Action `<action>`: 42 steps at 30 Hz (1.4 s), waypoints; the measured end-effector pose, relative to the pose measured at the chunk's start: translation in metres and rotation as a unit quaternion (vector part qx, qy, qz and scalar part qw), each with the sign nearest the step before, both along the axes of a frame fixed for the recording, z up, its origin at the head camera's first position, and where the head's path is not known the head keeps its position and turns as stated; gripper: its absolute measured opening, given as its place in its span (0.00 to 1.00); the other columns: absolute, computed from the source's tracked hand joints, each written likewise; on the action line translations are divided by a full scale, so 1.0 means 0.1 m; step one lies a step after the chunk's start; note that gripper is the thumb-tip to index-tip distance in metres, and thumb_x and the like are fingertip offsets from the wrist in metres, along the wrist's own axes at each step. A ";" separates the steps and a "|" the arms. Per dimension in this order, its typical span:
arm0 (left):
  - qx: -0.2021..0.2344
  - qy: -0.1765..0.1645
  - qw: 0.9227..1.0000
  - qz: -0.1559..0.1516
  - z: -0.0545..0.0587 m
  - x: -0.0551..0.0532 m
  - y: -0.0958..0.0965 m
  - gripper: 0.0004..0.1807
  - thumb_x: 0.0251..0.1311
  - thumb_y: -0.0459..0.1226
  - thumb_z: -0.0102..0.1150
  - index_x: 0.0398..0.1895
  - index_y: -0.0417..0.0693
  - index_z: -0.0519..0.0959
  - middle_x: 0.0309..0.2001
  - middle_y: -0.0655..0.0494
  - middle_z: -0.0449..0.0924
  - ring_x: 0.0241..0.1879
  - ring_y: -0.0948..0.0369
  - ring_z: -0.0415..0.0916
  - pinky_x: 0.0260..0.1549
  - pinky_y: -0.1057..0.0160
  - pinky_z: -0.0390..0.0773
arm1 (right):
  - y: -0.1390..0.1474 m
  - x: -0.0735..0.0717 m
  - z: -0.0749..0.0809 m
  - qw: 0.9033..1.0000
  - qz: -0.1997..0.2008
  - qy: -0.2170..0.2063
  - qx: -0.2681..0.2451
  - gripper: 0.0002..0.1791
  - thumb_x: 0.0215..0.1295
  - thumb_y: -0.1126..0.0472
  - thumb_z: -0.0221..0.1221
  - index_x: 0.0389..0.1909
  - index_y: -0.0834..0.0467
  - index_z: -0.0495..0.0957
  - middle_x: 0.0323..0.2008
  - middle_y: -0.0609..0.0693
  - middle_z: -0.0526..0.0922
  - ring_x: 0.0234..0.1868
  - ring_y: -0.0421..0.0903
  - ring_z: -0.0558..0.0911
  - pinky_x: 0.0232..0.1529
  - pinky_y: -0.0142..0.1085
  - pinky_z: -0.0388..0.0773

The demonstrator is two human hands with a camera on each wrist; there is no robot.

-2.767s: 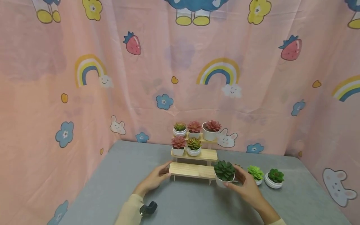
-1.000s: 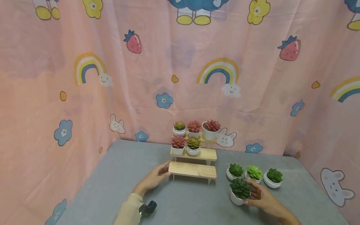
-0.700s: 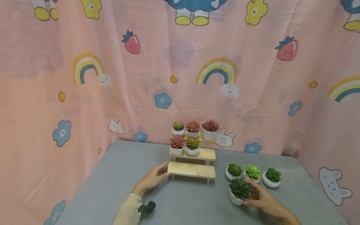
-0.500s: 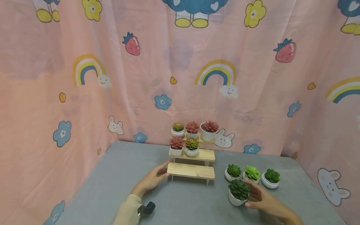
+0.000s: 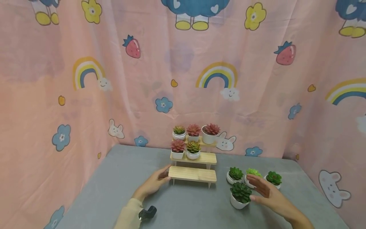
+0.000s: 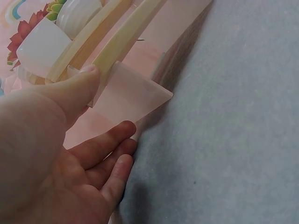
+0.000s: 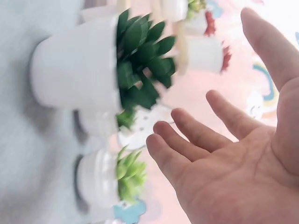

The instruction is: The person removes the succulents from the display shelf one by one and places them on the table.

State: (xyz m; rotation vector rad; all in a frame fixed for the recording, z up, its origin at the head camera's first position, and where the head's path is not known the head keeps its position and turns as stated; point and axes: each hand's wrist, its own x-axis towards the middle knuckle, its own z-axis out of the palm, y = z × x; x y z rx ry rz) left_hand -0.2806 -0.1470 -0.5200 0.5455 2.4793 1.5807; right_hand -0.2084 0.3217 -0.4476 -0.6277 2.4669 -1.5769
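Note:
A three-tier wooden stand [image 5: 192,174] stands on the table. My left hand [image 5: 152,183] holds its lowest board at the left end, thumb [image 6: 81,86] against the board and three fingers extended near the clear leg [image 6: 128,91]. A dark green succulent [image 5: 240,192] in a white pot [image 7: 77,67] rests upright on the table, right of the stand. Beside it is my right hand [image 5: 267,194], fingers spread and apart from the pot, with nothing in it. Behind are three green succulents in white pots: one dark [image 5: 235,173], one light [image 7: 131,175], one at right [image 5: 274,178].
Red and yellow-green potted succulents fill the top tier [image 5: 209,135]; a red one [image 5: 178,149] and a yellow-green one [image 5: 193,149] are on the middle tier's left. The grey table [image 5: 125,162] meets a pink patterned curtain [image 5: 143,76] behind.
My right hand has carried the dark green succulent from beside the lowest tier rightward and toward me, set it on the table and let go. The left hand has stayed at the stand.

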 end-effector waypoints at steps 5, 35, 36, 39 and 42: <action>-0.003 -0.005 1.000 -0.003 0.00 0.02 -0.01 0.33 0.76 0.42 0.52 0.80 0.51 0.58 0.68 0.34 0.72 0.69 0.38 0.70 0.67 0.38 0.71 | -0.14 0.03 0.14 0.999 -0.022 0.029 -0.014 0.34 0.73 0.66 0.57 0.76 0.67 0.56 0.61 0.18 0.70 0.61 0.15 0.68 0.57 0.18 0.73; 0.019 -0.003 1.000 -0.011 -0.01 0.01 0.01 0.33 0.76 0.40 0.52 0.80 0.49 0.57 0.67 0.33 0.72 0.68 0.39 0.71 0.66 0.38 0.72 | -1.58 -0.39 0.45 0.995 -0.034 0.098 -0.004 0.32 0.70 0.58 0.62 0.72 0.62 0.65 0.72 0.67 0.66 0.73 0.70 0.66 0.70 0.64 0.67; 0.018 -0.004 1.000 -0.010 -0.01 0.01 0.00 0.33 0.76 0.40 0.52 0.80 0.49 0.57 0.67 0.33 0.73 0.68 0.39 0.71 0.66 0.38 0.71 | -1.62 -0.40 0.44 0.995 -0.044 0.090 0.000 0.33 0.70 0.58 0.63 0.72 0.62 0.65 0.73 0.66 0.66 0.73 0.70 0.66 0.70 0.64 0.67; 0.018 -0.003 1.000 -0.008 0.00 0.02 0.00 0.33 0.75 0.40 0.52 0.80 0.49 0.57 0.67 0.33 0.73 0.68 0.39 0.71 0.66 0.38 0.71 | -1.72 -0.46 0.42 0.996 -0.070 0.063 0.007 0.35 0.69 0.56 0.64 0.73 0.61 0.64 0.73 0.66 0.66 0.73 0.68 0.66 0.71 0.61 0.67; 0.022 -0.003 1.000 -0.008 0.01 0.03 -0.01 0.33 0.75 0.40 0.52 0.80 0.48 0.57 0.68 0.33 0.72 0.68 0.39 0.70 0.67 0.38 0.71 | -1.80 -0.53 0.39 0.996 -0.086 0.034 -0.007 0.38 0.68 0.55 0.65 0.74 0.61 0.62 0.74 0.68 0.64 0.73 0.69 0.65 0.71 0.60 0.68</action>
